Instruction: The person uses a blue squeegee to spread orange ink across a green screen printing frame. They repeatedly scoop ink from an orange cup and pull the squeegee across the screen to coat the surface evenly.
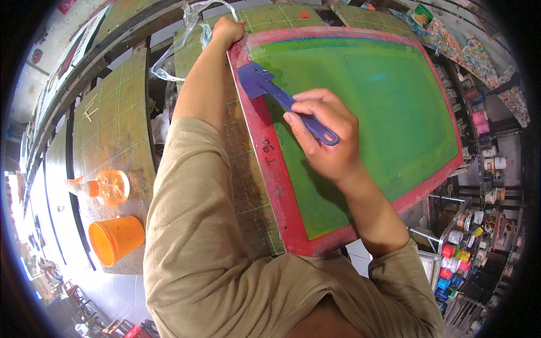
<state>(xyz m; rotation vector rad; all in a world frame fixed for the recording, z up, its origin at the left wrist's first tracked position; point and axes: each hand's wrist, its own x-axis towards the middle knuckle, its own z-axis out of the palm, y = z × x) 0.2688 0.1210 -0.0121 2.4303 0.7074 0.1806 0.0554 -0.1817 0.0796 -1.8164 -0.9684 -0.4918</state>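
Observation:
My right hand (326, 132) is closed around the handle of a blue-purple plastic spatula (285, 100). Its wide blade lies over the left border of a screen-printing frame (276, 191), which has a red rim and green mesh (394, 112). The screen is tilted, with the hand above its left part. At the far left corner of the frame, my left hand (228, 31) is closed on the edge; its fingertips are partly hidden. Crumpled clear plastic (194, 14) hangs beside that hand.
Worn boards with green grid lines (115, 112) stand left of and beyond the screen. An orange cup (115, 239) and a clear spray bottle (112, 187) rest at the left. Shelves with several paint jars (459, 253) line the right side. Small sticks (90, 108) lie on one board.

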